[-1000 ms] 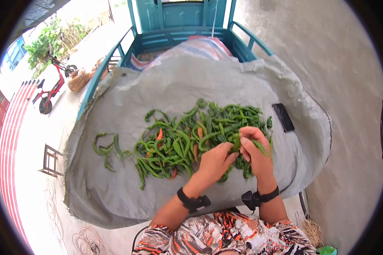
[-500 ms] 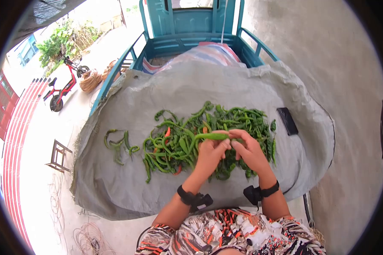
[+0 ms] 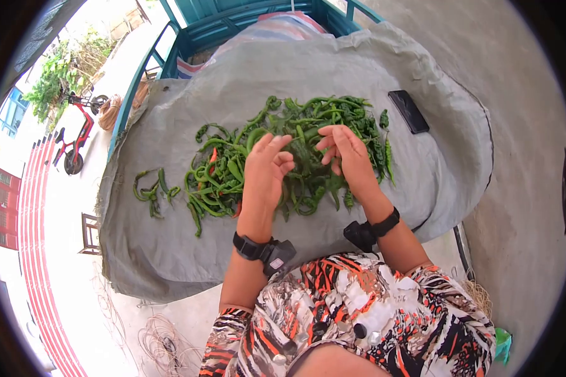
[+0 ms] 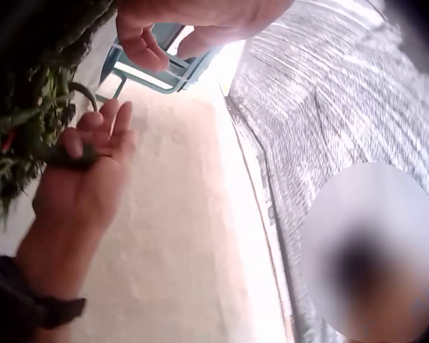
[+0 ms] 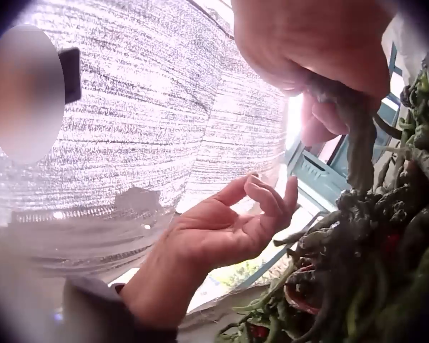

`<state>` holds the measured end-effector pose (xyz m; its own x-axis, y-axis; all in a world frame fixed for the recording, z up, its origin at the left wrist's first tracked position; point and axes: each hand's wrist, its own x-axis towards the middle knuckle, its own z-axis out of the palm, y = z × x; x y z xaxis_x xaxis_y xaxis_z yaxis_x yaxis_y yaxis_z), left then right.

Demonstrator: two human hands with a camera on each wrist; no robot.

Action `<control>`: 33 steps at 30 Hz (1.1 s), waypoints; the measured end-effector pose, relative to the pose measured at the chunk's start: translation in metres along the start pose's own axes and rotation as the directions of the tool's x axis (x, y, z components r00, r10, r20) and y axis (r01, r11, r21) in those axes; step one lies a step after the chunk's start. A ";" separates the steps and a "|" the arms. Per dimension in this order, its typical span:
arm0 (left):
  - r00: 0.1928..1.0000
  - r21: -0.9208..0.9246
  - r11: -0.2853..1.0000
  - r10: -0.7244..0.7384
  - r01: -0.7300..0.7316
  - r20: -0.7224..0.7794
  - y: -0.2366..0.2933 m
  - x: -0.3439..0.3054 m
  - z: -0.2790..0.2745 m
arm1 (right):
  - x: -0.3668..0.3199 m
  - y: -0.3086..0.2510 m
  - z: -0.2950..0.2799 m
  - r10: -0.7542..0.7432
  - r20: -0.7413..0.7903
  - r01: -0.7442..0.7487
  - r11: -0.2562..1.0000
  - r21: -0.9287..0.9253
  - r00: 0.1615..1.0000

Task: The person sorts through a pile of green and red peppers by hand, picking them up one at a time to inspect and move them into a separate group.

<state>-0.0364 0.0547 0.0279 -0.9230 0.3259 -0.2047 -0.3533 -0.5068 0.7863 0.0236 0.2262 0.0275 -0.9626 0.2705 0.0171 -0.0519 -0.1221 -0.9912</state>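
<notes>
My left hand is raised over the pile of green peppers, its fingers loosely bent. In the right wrist view that left hand shows an empty palm. To its right, a short distance apart, is my right hand, also above the pile. A green pepper hangs from the right hand in the right wrist view. The left wrist view shows the right hand's fingers curled over this pepper against the palm. A few red peppers lie among the green ones.
A grey cloth lies under the pile. A few separate peppers lie at its left and a black phone at its right. Behind are a teal cart bed and a striped sheet. A red scooter stands far left.
Both hands were together on a long green pepper half a second ago; now they are apart and raised, the left empty. The head view has tilted downward.
</notes>
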 end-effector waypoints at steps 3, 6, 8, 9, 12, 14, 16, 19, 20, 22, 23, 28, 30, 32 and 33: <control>0.987 0.458 0.882 0.043 -0.111 0.157 -0.001 -0.016 0.011 | 0.003 0.001 0.001 -0.020 0.003 0.019 0.980 0.199 1.000; 0.951 0.704 0.699 -0.114 -0.129 0.287 -0.012 -0.025 0.020 | 0.013 0.008 0.008 -0.058 -0.004 0.056 0.934 0.354 0.998; 0.955 0.718 0.688 -0.134 -0.103 0.266 -0.021 -0.027 0.024 | 0.013 0.002 0.009 0.001 0.024 -0.009 0.934 0.356 1.000; 0.951 0.730 0.677 -0.153 -0.097 0.268 -0.026 -0.024 0.022 | 0.015 0.004 0.007 -0.011 0.062 -0.010 0.942 0.336 0.998; 0.961 0.760 0.640 -0.122 -0.115 0.249 -0.032 -0.020 0.023 | 0.022 0.004 -0.008 -0.139 0.048 0.130 0.979 0.155 0.989; 0.976 0.793 0.588 -0.027 -0.160 0.217 -0.031 -0.018 0.027 | 0.029 0.004 -0.028 -0.276 -0.042 0.265 0.948 -0.176 0.960; 0.937 0.865 0.366 0.195 -0.343 0.289 -0.034 -0.005 0.023 | 0.031 0.002 -0.058 -0.366 -0.131 0.227 0.780 -0.582 0.921; 0.960 0.923 0.291 0.197 -0.252 0.199 -0.024 0.005 0.037 | 0.026 0.008 -0.103 -0.479 -0.147 0.094 0.443 -0.892 0.865; 0.981 0.935 0.311 0.145 -0.168 0.128 -0.020 0.006 0.042 | 0.022 0.013 -0.116 -0.450 -0.169 0.039 0.417 -0.908 0.877; 0.947 0.889 0.385 0.289 -0.248 0.139 -0.036 0.010 0.037 | 0.015 0.019 -0.134 -0.297 -0.219 -0.090 0.392 -0.916 0.930; 0.930 0.882 0.376 0.332 -0.285 0.159 -0.041 0.009 0.038 | 0.013 0.021 -0.141 -0.169 -0.245 -0.165 0.386 -0.908 0.955; 0.939 0.860 0.441 0.325 -0.257 0.115 -0.040 -0.001 0.043 | 0.022 0.052 -0.150 -0.063 -0.137 -0.104 0.367 -0.924 0.989; 0.933 0.826 0.498 0.349 -0.265 0.089 -0.043 -0.004 0.037 | 0.021 0.058 -0.147 -0.180 -0.068 0.001 0.356 -0.935 0.981; 0.952 0.796 0.562 0.303 -0.225 0.055 -0.040 -0.011 0.038 | 0.019 0.055 -0.145 -0.155 -0.044 0.017 0.373 -0.928 0.987; 0.958 0.779 0.593 0.284 -0.203 0.034 -0.039 -0.015 0.038 | 0.019 0.053 -0.143 -0.142 -0.024 0.032 0.382 -0.924 0.990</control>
<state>-0.0030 0.0998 0.0228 -0.9796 0.1954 0.0466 0.0967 0.2551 0.9621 0.0410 0.3614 -0.0438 -0.9387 0.3084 0.1541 0.1954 0.8442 -0.4992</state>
